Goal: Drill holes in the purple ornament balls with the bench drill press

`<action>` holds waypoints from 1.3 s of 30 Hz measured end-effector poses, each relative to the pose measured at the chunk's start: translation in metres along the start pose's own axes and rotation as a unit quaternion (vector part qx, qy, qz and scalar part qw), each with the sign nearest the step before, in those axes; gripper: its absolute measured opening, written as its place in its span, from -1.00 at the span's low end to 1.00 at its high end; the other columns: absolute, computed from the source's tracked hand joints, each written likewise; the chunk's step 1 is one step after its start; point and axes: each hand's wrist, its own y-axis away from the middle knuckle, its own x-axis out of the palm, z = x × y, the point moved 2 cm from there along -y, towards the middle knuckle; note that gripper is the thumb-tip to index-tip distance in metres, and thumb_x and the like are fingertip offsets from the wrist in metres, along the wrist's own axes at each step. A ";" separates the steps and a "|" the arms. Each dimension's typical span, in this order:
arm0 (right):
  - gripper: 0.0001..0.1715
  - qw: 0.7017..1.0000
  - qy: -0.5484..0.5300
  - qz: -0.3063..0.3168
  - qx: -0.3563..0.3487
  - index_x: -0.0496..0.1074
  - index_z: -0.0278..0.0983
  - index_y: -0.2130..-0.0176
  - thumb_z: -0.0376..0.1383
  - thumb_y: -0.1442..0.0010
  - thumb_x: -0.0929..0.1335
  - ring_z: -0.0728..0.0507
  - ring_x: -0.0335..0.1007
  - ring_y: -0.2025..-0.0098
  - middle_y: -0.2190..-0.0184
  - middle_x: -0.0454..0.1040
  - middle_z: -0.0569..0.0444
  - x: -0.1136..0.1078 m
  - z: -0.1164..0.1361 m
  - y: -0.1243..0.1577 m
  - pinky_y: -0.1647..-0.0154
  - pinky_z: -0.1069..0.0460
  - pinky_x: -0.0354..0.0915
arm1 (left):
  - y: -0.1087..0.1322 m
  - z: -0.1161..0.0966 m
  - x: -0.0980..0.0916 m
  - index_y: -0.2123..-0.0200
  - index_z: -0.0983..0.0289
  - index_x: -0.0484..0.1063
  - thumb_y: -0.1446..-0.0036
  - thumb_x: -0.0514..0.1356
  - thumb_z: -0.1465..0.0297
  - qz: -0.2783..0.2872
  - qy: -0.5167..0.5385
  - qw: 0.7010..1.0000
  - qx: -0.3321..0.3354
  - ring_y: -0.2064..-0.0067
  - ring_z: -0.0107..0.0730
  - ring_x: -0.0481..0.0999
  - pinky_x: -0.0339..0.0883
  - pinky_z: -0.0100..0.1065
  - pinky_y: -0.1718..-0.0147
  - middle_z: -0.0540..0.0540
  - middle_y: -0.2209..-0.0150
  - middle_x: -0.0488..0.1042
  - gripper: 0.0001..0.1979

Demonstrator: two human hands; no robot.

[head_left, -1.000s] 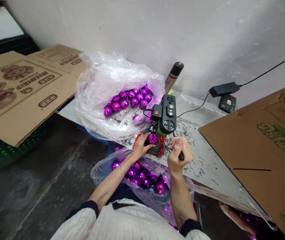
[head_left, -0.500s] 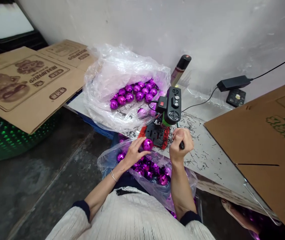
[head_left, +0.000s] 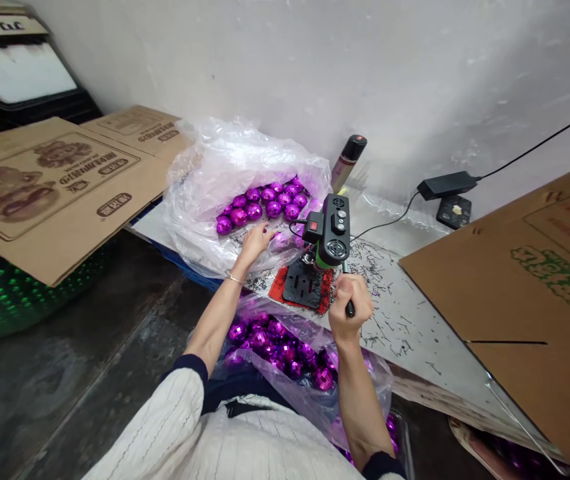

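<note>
My right hand (head_left: 351, 301) is closed round the black-ended lever (head_left: 349, 309) of a small black bench machine (head_left: 335, 233) with vents, buttons and a red switch. Its dark slotted base (head_left: 302, 281) sits on a red pad (head_left: 277, 285). Over the table, my left hand (head_left: 255, 243) reaches into the mouth of a clear plastic bag (head_left: 205, 160). Its fingers are apart, just short of shiny purple mirrored balls (head_left: 253, 211) in that bag; I see no ball in them. Below the table edge, a second open plastic bag (head_left: 309, 407) holds more purple balls (head_left: 259, 339).
Small black bits (head_left: 399, 320) litter the white table. A spray can (head_left: 349, 163) stands behind the machine, and a power adapter (head_left: 447, 185) hangs by its cable against the wall. Cardboard boxes flank me, left (head_left: 65, 247) and right (head_left: 505, 293). Green shiny material (head_left: 29, 293) lies under the left one.
My left hand has left the front of the machine and moved up and left to the upper bag. The purple ball it held is out of its fingers. My right hand stays on the lever.
</note>
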 end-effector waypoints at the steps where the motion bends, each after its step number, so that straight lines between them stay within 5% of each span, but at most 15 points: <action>1: -0.65 1.000 0.001 0.001 -0.003 0.24 -0.19 0.46 -0.42 -0.37 0.22 -0.04 0.31 0.44 0.51 0.35 0.14 0.000 0.000 0.000 0.38 0.00 0.20 | -0.007 0.001 0.004 -0.05 0.34 0.57 -0.25 0.31 0.20 0.054 -0.007 0.999 -0.001 0.00 0.03 0.60 0.41 -0.14 -0.05 0.28 0.06 0.63 -0.59; 3: -0.65 1.000 0.003 0.001 -0.005 0.24 -0.19 0.46 -0.43 -0.36 0.22 -0.04 0.31 0.44 0.50 0.35 0.15 0.000 -0.001 0.001 0.38 0.01 0.19 | -0.009 0.001 0.015 -0.05 0.32 0.57 -0.10 0.43 0.20 0.132 -0.003 0.991 0.029 0.00 0.04 0.59 0.41 -0.15 -0.05 0.24 0.07 0.63 -0.51; 5: -0.66 1.000 0.005 -0.001 -0.005 0.24 -0.19 0.46 -0.44 -0.35 0.22 -0.03 0.31 0.44 0.50 0.36 0.15 -0.001 -0.001 0.002 0.37 0.01 0.19 | -0.003 0.001 0.023 -0.14 0.27 0.51 -0.02 0.47 0.25 0.153 0.019 0.986 0.065 -0.05 0.03 0.57 0.38 -0.14 -0.10 0.21 0.00 0.61 -0.39; 10: -0.66 1.000 0.000 0.006 -0.008 0.24 -0.20 0.46 -0.47 -0.34 0.22 -0.02 0.30 0.43 0.49 0.35 0.15 -0.001 -0.001 0.002 0.37 0.02 0.20 | 0.013 0.001 0.018 -0.23 0.24 0.42 -0.05 0.45 0.26 0.072 0.201 0.977 -0.002 -0.12 -0.02 0.54 0.37 -0.12 -0.16 0.22 -0.15 0.51 -0.32; 16: -0.66 1.000 0.002 -0.005 -0.007 0.24 -0.20 0.46 -0.45 -0.35 0.22 -0.02 0.31 0.45 0.51 0.35 0.16 0.000 0.000 0.000 0.37 0.02 0.20 | 0.044 0.005 -0.013 -0.25 0.16 0.35 -0.21 0.34 0.12 0.100 0.561 0.806 -0.160 0.22 -0.33 0.65 0.54 -0.30 0.15 0.13 0.05 0.61 -0.40; 20: -0.64 1.000 0.002 -0.010 -0.002 0.24 -0.19 0.47 -0.39 -0.38 0.22 -0.04 0.33 0.45 0.53 0.36 0.15 0.001 -0.001 0.002 0.38 0.01 0.22 | 0.072 0.006 -0.020 0.00 0.26 0.48 -0.28 0.25 0.05 0.120 0.626 0.747 -0.192 0.16 -0.25 0.67 0.58 -0.22 0.06 0.18 0.11 0.63 -0.57; 25: -0.63 1.000 0.010 -0.001 0.005 0.24 -0.19 0.47 -0.37 -0.39 0.21 -0.04 0.33 0.44 0.52 0.36 0.13 0.000 -0.001 0.001 0.38 0.00 0.23 | 0.100 -0.003 -0.005 -0.03 0.21 0.47 -0.19 0.36 0.13 0.146 0.610 0.756 -0.190 0.09 -0.21 0.68 0.58 -0.14 0.01 0.13 0.07 0.63 -0.58; 32: -0.60 0.999 -0.007 0.001 0.044 0.21 -0.20 0.50 -0.35 -0.40 0.23 -0.01 0.29 0.45 0.55 0.30 0.17 -0.002 0.005 -0.022 0.36 0.01 0.19 | 0.118 -0.018 0.037 -0.16 0.16 0.49 -0.18 0.36 0.14 0.123 0.531 0.812 -0.209 0.17 -0.26 0.66 0.59 -0.26 0.19 0.15 0.05 0.64 -0.49; 36: -0.58 0.998 0.005 0.006 0.058 0.20 -0.20 0.51 -0.30 -0.41 0.22 -0.01 0.28 0.46 0.55 0.29 0.16 -0.003 0.007 -0.028 0.35 0.01 0.19 | 0.121 -0.021 0.059 -0.12 0.23 0.43 -0.14 0.39 0.16 0.116 0.527 0.816 -0.210 0.08 -0.26 0.65 0.55 -0.24 0.08 0.16 0.03 0.63 -0.47; 39: -0.57 0.998 0.012 0.018 0.060 0.21 -0.19 0.52 -0.28 -0.42 0.21 -0.02 0.28 0.45 0.56 0.28 0.16 -0.004 0.007 -0.027 0.34 0.00 0.21 | 0.122 -0.020 0.069 -0.09 0.26 0.36 -0.11 0.42 0.19 0.083 0.490 0.851 -0.167 0.00 -0.23 0.63 0.50 -0.18 -0.04 0.20 0.00 0.61 -0.44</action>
